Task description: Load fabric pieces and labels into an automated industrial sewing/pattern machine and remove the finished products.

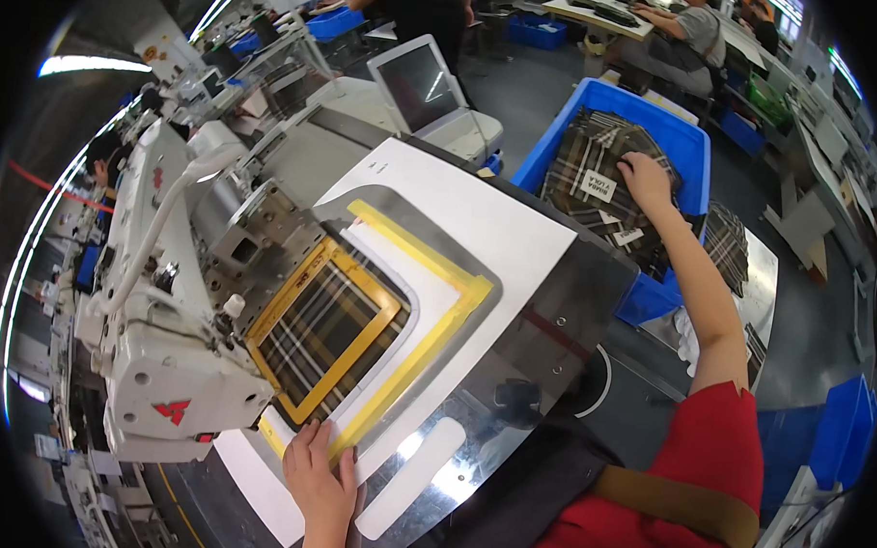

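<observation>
My left hand (320,473) lies with its fingers stretched out at the near corner of a yellow clamp frame (350,369), on the taped template under it. Inside that frame a piece of dark plaid fabric (316,323) is held flat beneath the head of a white sewing machine (179,371). My right arm reaches out to a blue bin (692,138) at the far right. There my right hand (646,185), fingers bent together, grips at the top of a stack of plaid fabric pieces (577,168) with a white label. Its fingertips are partly hidden.
A white sheet (532,234) lies under the grey template on the machine table. Behind the machine stands a tilted screen (418,85). More plaid pieces (726,250) rest beside the bin. Several people work at farther tables, one person (683,46) seated at the back right.
</observation>
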### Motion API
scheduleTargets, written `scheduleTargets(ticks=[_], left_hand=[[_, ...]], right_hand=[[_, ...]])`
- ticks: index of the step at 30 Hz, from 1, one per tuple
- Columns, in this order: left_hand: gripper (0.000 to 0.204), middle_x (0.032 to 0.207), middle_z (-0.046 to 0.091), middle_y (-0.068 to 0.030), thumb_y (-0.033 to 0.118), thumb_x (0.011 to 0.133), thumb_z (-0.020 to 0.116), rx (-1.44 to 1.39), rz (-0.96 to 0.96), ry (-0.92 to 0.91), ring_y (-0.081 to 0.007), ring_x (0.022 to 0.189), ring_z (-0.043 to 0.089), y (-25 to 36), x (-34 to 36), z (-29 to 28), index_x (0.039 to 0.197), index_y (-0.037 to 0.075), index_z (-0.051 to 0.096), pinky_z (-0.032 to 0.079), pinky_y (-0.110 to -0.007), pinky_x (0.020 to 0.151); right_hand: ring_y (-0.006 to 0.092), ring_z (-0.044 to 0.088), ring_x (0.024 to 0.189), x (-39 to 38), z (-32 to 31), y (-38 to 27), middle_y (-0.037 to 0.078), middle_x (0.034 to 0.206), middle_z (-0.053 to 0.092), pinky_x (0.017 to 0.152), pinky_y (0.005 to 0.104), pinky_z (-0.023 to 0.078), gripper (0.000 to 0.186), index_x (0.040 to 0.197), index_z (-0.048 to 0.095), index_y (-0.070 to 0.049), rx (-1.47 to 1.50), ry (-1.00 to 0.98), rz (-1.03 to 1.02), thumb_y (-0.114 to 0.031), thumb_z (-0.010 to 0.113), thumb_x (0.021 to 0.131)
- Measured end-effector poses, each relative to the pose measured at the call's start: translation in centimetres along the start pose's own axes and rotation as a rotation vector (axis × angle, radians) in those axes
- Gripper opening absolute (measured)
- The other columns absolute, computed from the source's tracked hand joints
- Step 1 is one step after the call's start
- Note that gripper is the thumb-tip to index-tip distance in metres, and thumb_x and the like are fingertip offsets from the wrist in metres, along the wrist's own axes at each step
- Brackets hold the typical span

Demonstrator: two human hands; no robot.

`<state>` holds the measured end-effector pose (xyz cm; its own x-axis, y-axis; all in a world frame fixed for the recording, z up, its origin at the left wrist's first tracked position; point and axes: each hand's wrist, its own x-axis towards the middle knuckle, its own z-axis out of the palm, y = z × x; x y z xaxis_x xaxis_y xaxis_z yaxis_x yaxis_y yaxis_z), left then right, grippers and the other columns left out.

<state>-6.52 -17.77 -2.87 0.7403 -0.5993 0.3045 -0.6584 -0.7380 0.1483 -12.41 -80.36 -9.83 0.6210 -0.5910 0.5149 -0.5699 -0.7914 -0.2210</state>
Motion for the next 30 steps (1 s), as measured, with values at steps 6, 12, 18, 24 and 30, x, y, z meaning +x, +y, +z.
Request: scheduleTargets(ticks=[6,12,18,24,30], left_hand=[[0.045,0.120,0.058,-0.0146,0.021,0.076,0.072,-0.044,0.019,0.018,-0.0350,0.110,0.054,0.4,0.6,0.3,0.116,0.006,0.059,0.042,-0.045,0.094],[0.034,0.116,0.061,-0.0126,0.018,0.080,0.068,-0.127,-0.034,0.054,-0.0321,0.106,0.058,-1.1,-0.3,-0.5,0.111,0.005,0.062,0.044,-0.043,0.094],[0.022,0.110,0.062,-0.0154,0.012,0.084,0.063,-0.191,-0.239,0.118,-0.0345,0.102,0.059,-6.8,0.7,0.0,0.102,0.000,0.064,0.047,-0.040,0.087],[0.032,0.113,0.064,-0.0173,0.003,0.083,0.062,-0.375,-0.368,0.096,-0.0318,0.106,0.060,-10.9,3.8,1.9,0.114,0.000,0.062,0.045,-0.035,0.092],[0.037,0.128,0.058,-0.0134,0.004,0.091,0.057,-0.530,-0.175,0.129,-0.0242,0.119,0.054,-9.1,7.7,4.2,0.127,0.001,0.053,0.041,-0.036,0.101]], right_hand=[[0.0312,0.064,0.088,-0.5,-12.1,-15.5,0.013,0.094,0.068,0.075,0.0377,0.049,0.015,0.097,0.068,-0.005,0.147,0.137,-0.503,-0.014,0.061,0.087],[0.0216,0.065,0.086,-1.6,-13.0,-27.6,0.013,0.093,0.068,0.079,0.0292,0.048,0.023,0.103,0.064,0.003,0.823,-0.354,-0.578,-0.015,0.058,0.090],[0.0281,0.066,0.091,-1.3,-4.4,-36.2,0.016,0.097,0.070,0.082,0.0346,0.050,0.026,0.100,0.070,-0.001,0.767,-0.783,-0.762,-0.021,0.065,0.085],[0.0272,0.067,0.092,-2.0,-1.5,-43.4,0.008,0.093,0.071,0.078,0.0385,0.053,0.018,0.094,0.073,-0.012,0.614,-0.703,-0.876,-0.020,0.070,0.078],[0.0281,0.065,0.090,-3.6,-0.4,-45.0,0.008,0.092,0.069,0.081,0.0399,0.050,0.016,0.094,0.071,-0.011,0.560,-0.714,-0.841,-0.020,0.069,0.081]])
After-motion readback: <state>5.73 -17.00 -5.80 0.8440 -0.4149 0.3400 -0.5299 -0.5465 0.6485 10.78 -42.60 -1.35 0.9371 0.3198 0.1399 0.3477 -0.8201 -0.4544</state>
